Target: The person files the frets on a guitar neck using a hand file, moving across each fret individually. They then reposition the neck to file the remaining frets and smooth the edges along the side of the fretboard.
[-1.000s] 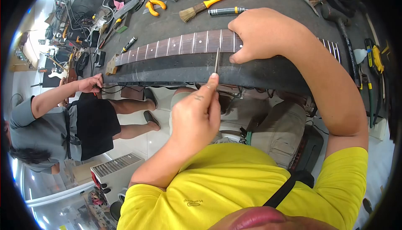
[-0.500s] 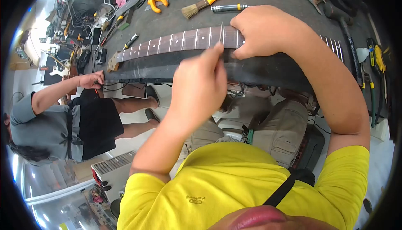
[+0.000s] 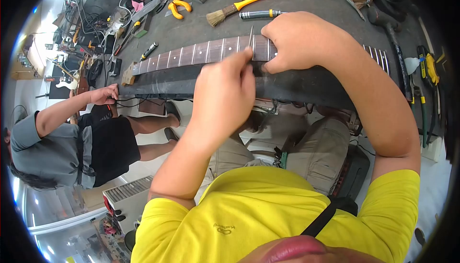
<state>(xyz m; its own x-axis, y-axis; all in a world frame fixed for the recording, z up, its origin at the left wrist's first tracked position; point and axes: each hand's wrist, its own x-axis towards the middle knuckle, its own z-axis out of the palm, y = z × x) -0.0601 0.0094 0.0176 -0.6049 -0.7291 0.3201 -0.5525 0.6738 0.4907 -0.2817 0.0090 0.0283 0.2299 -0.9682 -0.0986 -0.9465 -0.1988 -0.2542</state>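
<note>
A guitar neck (image 3: 187,55) with a dark fretboard, metal frets and pale dot inlays lies across the bench, its headstock (image 3: 128,75) at the left. My left hand (image 3: 223,90), slightly blurred, is closed on a thin pointed metal tool (image 3: 252,34), perhaps a slim file. The tool lies across the fretboard beside a fret, its tip past the far edge. My right hand (image 3: 306,40) grips the neck just right of the tool, fingers at the far edge and thumb at the near one. More frets (image 3: 377,57) show beyond my right forearm.
Behind the neck lie a yellow-handled brush (image 3: 244,6), a silver-and-black tool handle (image 3: 258,14) and orange-handled pliers (image 3: 179,9). A hammer (image 3: 390,38) rests at the right. Cables and tools clutter the left. A co-worker (image 3: 57,138) stands at left, a hand on the bench edge.
The view has shifted slightly, so the bench and neck sit lower. Relative to the neck, my left hand and the tool have moved a little away from me. My right hand keeps its grip.
</note>
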